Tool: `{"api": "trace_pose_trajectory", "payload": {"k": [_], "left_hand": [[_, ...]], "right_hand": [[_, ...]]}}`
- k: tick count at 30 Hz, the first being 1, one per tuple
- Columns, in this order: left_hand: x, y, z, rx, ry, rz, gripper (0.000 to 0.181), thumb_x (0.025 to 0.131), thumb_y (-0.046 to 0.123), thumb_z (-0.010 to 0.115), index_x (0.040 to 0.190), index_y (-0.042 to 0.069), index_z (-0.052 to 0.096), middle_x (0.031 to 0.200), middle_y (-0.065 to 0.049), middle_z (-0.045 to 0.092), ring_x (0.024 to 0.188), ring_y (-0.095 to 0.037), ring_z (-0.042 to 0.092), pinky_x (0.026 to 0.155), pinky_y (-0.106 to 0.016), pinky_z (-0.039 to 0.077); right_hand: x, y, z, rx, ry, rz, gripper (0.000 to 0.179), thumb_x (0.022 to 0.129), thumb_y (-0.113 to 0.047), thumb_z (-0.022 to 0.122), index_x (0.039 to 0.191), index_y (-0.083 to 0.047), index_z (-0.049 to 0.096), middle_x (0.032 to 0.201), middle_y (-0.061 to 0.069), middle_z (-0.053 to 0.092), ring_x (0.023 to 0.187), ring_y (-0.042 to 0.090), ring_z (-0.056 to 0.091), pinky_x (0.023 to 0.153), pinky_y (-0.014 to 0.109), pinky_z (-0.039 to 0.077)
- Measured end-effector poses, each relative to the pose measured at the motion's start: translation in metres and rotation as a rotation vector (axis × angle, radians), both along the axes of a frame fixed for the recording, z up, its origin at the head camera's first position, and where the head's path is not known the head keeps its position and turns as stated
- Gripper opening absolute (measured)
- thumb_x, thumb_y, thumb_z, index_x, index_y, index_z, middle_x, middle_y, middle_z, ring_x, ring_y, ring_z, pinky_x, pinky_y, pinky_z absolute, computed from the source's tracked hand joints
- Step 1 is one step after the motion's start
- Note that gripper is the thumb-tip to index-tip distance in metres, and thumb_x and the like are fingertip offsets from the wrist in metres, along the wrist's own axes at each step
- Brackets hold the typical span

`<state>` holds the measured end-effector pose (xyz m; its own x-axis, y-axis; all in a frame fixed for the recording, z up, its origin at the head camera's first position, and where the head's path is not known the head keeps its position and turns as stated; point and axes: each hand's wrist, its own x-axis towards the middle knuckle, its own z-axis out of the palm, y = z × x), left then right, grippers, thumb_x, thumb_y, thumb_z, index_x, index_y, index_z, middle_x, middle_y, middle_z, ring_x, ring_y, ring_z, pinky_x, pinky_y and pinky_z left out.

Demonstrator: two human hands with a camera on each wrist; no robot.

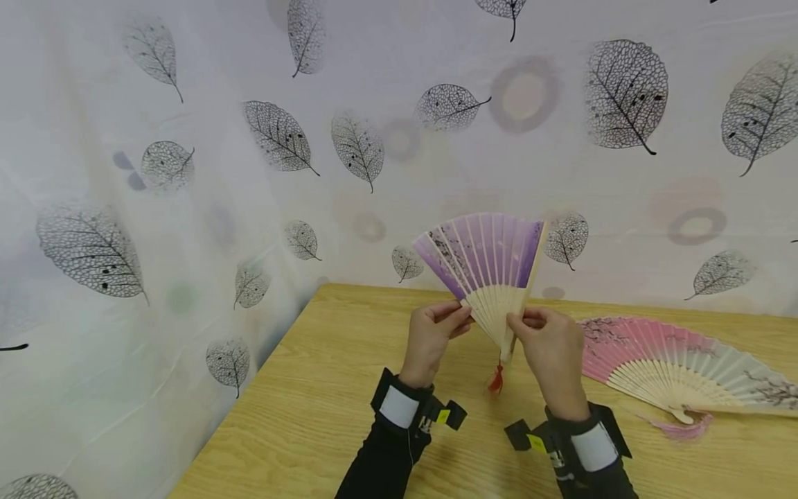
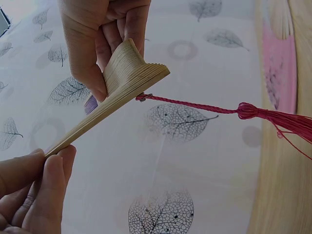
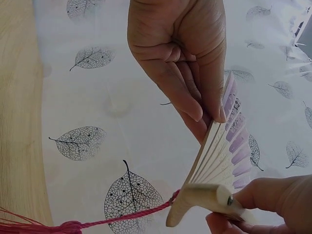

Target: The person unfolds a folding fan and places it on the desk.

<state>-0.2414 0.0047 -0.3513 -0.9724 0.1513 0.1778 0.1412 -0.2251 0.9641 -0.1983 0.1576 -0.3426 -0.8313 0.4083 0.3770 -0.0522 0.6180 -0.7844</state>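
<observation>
A purple folding fan (image 1: 486,253) with pale wooden ribs is held up over the table, partly spread. My left hand (image 1: 433,339) pinches its left outer rib between thumb and fingers. On the other side, my right hand (image 1: 551,353) grips the right guard stick near the pivot. A red tassel (image 1: 495,380) hangs from the pivot end; its cord shows plainly in the left wrist view. In the right wrist view the fan's ribs (image 3: 207,156) spread between the two hands, and the rounded handle end (image 3: 202,197) is beside the right fingers.
A second folding fan (image 1: 679,353), pink fading to white, lies spread on the wooden table (image 1: 299,409) at the right, its pink tassel (image 1: 682,426) beside it. Behind the table hangs a pale cloth (image 1: 386,256) printed with dark leaves.
</observation>
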Motion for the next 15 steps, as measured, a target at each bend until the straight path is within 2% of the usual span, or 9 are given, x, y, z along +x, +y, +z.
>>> {"api": "trace_pose_trajectory", "payload": {"k": [7, 15], "left_hand": [[-0.0003, 0.0004, -0.0006, 0.003, 0.007, -0.001, 0.025, 0.084, 0.003, 0.063, 0.103, -0.012, 0.063, 0.095, -0.022, 0.069, 0.072, -0.006, 0.066, 0.074, -0.026, 0.057], [-0.0017, 0.0003, -0.0015, -0.001, -0.003, 0.003, 0.024, 0.084, 0.004, 0.064, 0.103, -0.012, 0.064, 0.095, -0.021, 0.069, 0.072, -0.006, 0.066, 0.074, -0.025, 0.057]], "right_hand": [[-0.0008, 0.0029, -0.0012, -0.026, 0.001, 0.004, 0.027, 0.081, -0.02, 0.069, 0.09, 0.005, 0.069, 0.083, 0.023, 0.069, 0.066, 0.028, 0.067, 0.045, 0.018, 0.043], [-0.0023, 0.005, -0.0005, -0.094, -0.028, 0.011, 0.031, 0.082, -0.023, 0.069, 0.095, 0.005, 0.069, 0.087, 0.022, 0.069, 0.064, 0.022, 0.068, 0.046, 0.015, 0.044]]}}
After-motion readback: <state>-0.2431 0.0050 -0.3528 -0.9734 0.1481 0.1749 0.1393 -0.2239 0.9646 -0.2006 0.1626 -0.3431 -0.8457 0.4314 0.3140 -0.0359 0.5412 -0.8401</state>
